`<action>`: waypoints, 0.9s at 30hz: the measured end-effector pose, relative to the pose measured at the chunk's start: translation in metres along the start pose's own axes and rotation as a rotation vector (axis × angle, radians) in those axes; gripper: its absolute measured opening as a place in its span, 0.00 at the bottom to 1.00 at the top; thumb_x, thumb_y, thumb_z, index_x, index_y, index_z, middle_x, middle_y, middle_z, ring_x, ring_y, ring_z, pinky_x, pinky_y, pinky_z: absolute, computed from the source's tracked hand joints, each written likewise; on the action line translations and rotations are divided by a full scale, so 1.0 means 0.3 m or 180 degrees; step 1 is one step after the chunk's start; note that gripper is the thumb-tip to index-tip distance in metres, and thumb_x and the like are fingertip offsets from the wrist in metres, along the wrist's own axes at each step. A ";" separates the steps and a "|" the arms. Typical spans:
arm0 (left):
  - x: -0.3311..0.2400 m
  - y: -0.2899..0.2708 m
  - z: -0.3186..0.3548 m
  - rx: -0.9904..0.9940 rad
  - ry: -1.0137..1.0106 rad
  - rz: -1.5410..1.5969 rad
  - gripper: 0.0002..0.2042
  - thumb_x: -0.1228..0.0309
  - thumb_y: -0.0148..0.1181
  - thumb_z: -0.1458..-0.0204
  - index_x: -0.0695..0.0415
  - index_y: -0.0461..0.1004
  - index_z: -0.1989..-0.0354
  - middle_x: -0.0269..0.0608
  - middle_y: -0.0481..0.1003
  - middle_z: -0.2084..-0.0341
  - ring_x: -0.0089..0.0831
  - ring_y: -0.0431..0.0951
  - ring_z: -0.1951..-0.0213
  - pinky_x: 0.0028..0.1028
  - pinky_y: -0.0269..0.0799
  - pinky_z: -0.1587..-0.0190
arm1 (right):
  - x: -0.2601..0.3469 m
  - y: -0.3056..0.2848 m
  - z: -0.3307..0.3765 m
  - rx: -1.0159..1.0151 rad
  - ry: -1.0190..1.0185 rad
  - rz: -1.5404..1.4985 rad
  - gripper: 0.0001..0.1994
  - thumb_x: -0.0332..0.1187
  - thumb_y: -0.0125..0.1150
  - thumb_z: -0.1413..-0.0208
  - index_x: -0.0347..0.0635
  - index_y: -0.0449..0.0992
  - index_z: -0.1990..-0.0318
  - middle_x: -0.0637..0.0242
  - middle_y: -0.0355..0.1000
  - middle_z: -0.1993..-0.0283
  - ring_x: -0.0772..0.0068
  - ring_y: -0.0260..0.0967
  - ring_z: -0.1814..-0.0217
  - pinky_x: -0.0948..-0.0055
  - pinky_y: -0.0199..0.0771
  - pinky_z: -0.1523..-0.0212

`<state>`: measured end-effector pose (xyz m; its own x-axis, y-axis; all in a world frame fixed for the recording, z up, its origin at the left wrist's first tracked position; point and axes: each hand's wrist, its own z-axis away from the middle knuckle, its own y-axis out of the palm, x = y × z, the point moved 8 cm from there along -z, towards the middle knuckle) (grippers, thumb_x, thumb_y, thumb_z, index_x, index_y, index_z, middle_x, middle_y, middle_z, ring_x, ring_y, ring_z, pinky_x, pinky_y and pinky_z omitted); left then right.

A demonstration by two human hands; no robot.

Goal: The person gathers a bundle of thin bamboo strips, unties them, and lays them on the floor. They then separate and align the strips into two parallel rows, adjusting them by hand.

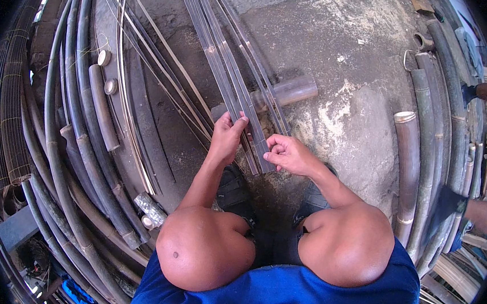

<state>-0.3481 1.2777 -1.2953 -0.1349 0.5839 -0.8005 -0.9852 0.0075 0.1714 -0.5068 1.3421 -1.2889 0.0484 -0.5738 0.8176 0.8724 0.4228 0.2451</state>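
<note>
Several long, dark split bamboo strips [223, 56] run from the far edge toward me, their near ends between my feet. My left hand [229, 135] is closed on the left edge of these strips, thumb on top. At the near end, my right hand [290, 154] has its fingers curled, with thumb and fingertips pinching the edge of a wide strip. Exactly how many strips each hand grips is hidden. Beneath the strips, a short bamboo section [301, 90] lies crosswise on the ground.
Long bamboo poles [86, 111] line the left side, beside thin pale strips [127, 86]. More bamboo poles [407, 170] lie on the right. Past them, another person's gloved hand [445, 209] and forearm show. A rolled slatted mat [5, 93] stands far left.
</note>
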 end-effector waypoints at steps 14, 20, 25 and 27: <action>0.015 0.025 0.000 0.0270 -0.0160 0.0377 0.10 0.74 0.60 0.39 0.61 0.71 0.51 0.44 0.80 0.61 0.30 0.81 0.62 0.35 0.80 0.56 | 0.008 -0.007 0.010 0.0099 -0.0011 0.0368 0.11 0.36 0.62 0.36 0.36 0.77 0.55 0.69 0.76 0.71 0.81 0.72 0.72 0.75 0.74 0.69; 0.074 0.008 -0.009 0.0366 -0.0784 0.0549 0.09 0.71 0.61 0.38 0.60 0.74 0.53 0.41 0.80 0.62 0.31 0.80 0.61 0.36 0.80 0.56 | -0.036 -0.319 0.047 -0.1492 -0.0350 0.1035 0.15 0.41 0.65 0.39 0.36 0.79 0.57 0.64 0.77 0.70 0.74 0.74 0.69 0.68 0.75 0.65; 0.089 0.027 -0.028 0.0421 -0.0766 0.0561 0.09 0.70 0.62 0.39 0.60 0.75 0.54 0.40 0.80 0.62 0.30 0.80 0.61 0.36 0.79 0.55 | -0.222 -0.243 -0.018 -0.0533 0.0174 0.1074 0.15 0.43 0.66 0.39 0.37 0.78 0.62 0.66 0.75 0.71 0.75 0.68 0.71 0.67 0.69 0.68; 0.086 0.022 -0.031 0.0374 -0.0698 0.0555 0.09 0.70 0.63 0.40 0.59 0.75 0.55 0.39 0.80 0.62 0.29 0.80 0.61 0.35 0.79 0.56 | -0.202 -0.168 -0.021 -0.0249 0.0194 0.0317 0.12 0.39 0.64 0.37 0.38 0.77 0.65 0.71 0.74 0.72 0.81 0.66 0.71 0.73 0.67 0.69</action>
<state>-0.3592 1.2851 -1.3202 -0.2623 0.7458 -0.6123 -0.9284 -0.0219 0.3710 -0.5505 1.3512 -1.3542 0.1640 -0.5742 0.8022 0.8970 0.4252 0.1210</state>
